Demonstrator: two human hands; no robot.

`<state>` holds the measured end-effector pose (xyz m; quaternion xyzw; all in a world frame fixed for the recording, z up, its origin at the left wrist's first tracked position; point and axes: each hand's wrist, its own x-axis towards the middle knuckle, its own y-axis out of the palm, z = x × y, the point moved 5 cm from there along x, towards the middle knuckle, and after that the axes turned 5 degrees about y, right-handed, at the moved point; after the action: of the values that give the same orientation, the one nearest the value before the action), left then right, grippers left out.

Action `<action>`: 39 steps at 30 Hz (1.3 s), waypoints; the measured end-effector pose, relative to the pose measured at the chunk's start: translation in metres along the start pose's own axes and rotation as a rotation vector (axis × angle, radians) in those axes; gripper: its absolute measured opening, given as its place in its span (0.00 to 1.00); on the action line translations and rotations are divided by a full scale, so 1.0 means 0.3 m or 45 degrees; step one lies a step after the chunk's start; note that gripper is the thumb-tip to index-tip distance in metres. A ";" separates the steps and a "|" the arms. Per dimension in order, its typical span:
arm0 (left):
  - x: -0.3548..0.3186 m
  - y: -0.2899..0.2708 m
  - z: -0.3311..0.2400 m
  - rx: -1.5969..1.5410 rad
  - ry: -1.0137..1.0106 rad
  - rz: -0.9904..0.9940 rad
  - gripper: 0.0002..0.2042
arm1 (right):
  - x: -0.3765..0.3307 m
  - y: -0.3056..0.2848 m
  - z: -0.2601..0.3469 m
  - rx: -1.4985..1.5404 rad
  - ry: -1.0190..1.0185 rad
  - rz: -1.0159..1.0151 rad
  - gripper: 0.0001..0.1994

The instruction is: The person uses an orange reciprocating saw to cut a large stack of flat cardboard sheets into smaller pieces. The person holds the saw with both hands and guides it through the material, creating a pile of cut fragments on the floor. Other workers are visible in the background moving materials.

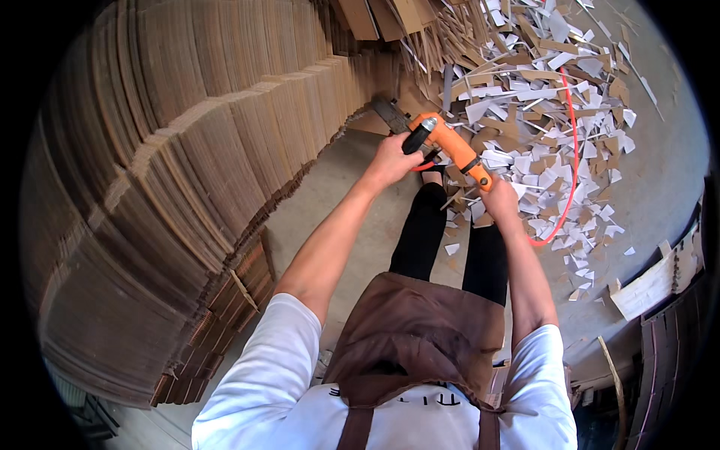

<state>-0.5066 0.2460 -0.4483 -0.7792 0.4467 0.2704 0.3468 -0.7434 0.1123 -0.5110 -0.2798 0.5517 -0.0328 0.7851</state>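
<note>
A smooth grey floor (660,202) (bluish toward the right) lies strewn with white and brown scraps (523,164).

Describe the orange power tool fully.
The orange power tool has a curved, plastic-looking body, a black side handle with a silvery tip, and a dark, flat, metal-looking head. It slants across the view, head toward the stacked cardboard, rear toward the person. The left hand's grip is on the side handle; the right hand's grip is at the rear end. Whether it runs or touches cardboard is unclear.

Light is soft, fisheye distortion bows the cardboard stack (169,180), and black fills all 4 corners.
</note>
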 end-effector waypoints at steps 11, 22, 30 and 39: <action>0.055 0.014 0.044 -0.005 -0.020 0.006 0.11 | 0.073 0.029 0.005 0.030 0.059 0.099 0.15; 0.063 0.026 -0.035 -0.093 0.021 -0.005 0.13 | 0.055 0.015 -0.025 0.074 0.063 0.070 0.17; 0.007 0.104 -0.341 -0.142 0.180 0.053 0.14 | -0.046 -0.303 -0.140 0.132 0.048 -0.056 0.14; 0.238 -0.004 -0.505 -0.405 0.187 -0.272 0.18 | 0.370 -0.559 -0.009 0.083 -0.289 -0.109 0.15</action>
<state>-0.4562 0.0915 -0.4072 -0.8847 0.3373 0.2417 0.2124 -0.6595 -0.0699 -0.5259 -0.2792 0.4454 -0.0522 0.8491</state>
